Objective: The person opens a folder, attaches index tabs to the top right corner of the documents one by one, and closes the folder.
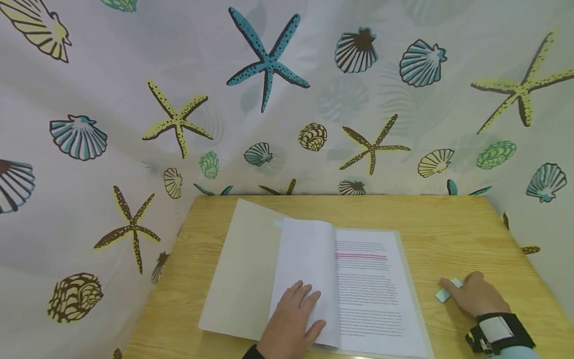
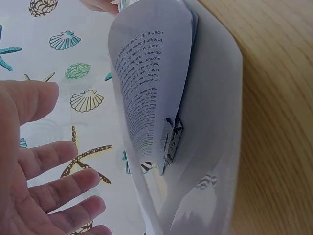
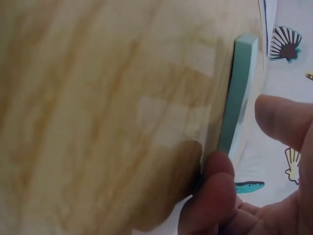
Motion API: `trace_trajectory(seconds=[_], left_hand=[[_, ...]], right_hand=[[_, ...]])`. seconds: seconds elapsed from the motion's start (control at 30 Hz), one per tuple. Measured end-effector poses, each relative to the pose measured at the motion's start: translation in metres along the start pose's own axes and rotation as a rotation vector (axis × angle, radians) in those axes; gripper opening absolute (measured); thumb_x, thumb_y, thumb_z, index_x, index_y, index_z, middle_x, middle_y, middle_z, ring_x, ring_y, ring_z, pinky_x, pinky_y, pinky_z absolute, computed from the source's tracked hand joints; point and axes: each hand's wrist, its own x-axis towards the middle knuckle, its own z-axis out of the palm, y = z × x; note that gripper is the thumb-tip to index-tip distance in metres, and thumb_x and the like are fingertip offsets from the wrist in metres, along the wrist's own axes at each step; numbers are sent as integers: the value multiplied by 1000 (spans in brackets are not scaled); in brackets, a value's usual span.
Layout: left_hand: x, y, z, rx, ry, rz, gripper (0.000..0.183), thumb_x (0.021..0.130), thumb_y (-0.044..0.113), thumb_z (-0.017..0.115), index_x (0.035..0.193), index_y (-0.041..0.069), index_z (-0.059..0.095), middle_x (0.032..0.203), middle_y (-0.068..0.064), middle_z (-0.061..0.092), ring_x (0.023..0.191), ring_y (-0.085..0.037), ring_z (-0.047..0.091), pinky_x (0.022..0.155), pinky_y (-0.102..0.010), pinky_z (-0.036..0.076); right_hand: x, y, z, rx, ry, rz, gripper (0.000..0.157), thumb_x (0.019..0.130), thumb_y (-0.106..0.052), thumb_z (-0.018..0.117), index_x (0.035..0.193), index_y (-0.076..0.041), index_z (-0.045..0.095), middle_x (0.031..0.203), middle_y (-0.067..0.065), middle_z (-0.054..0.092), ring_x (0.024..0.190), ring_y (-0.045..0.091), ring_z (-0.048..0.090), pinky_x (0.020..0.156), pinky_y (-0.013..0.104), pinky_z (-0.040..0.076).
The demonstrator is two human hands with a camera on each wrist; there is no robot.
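Note:
An opened folder of printed sheets lies on the table, with its beige cover turned to the left. Its right page carries text and pink highlighted lines. Over the blank turned sheet is my left hand, fingers spread; the left wrist view shows that sheet curving up beside the fingers. To the right of the folder, my right hand is at a small pale blue pad of sticky notes. A curled finger meets one end of the pad, while the thumb stands off its face.
The wooden table reaches back to a hanging cloth printed with shells and starfish, which also encloses both sides. A pale blue tab shows at the turned sheet's top left corner.

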Motion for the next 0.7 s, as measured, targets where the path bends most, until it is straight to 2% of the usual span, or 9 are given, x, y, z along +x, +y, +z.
trace_trajectory(seconds=[0.03, 0.17, 0.47, 0.63, 0.7], left_hand=[[0, 0, 0, 3, 6, 5, 48, 86, 38, 65, 123, 9, 56, 122, -12, 57, 122, -30, 44, 95, -49, 43], [1, 0, 2, 9, 16, 16, 48, 85, 38, 66, 122, 9, 56, 121, -12, 57, 121, -31, 45, 94, -49, 44], [2, 0, 6, -5, -11, 12, 48, 86, 40, 65, 123, 11, 56, 122, -11, 57, 122, -30, 44, 96, -48, 43], [2, 0, 5, 10, -11, 5, 49, 87, 41, 63, 124, 11, 55, 124, -11, 56, 124, -30, 42, 97, -48, 42], [2, 0, 4, 13, -5, 4, 49, 87, 42, 62, 125, 11, 55, 124, -10, 56, 124, -30, 42, 98, -48, 41]], right_hand=[[1, -1, -1, -8, 5, 4, 100, 84, -74, 39, 107, 23, 36, 78, 29, 55, 63, 29, 51, 51, 38, 44], [3, -4, -4, -35, 3, -5, 96, 86, -70, 41, 108, 23, 39, 88, 36, 55, 66, 31, 53, 53, 41, 46], [5, -9, -2, -19, 33, 8, 61, 87, -41, 53, 104, 18, 47, 85, 29, 57, 65, 28, 51, 52, 38, 44], [7, -9, 0, 13, 75, -28, 55, 87, -38, 54, 103, 15, 49, 78, 19, 56, 64, 26, 49, 51, 36, 40], [7, -12, 0, 35, 96, -58, 55, 88, -38, 52, 105, 14, 50, 80, 20, 57, 66, 28, 49, 53, 37, 41]])
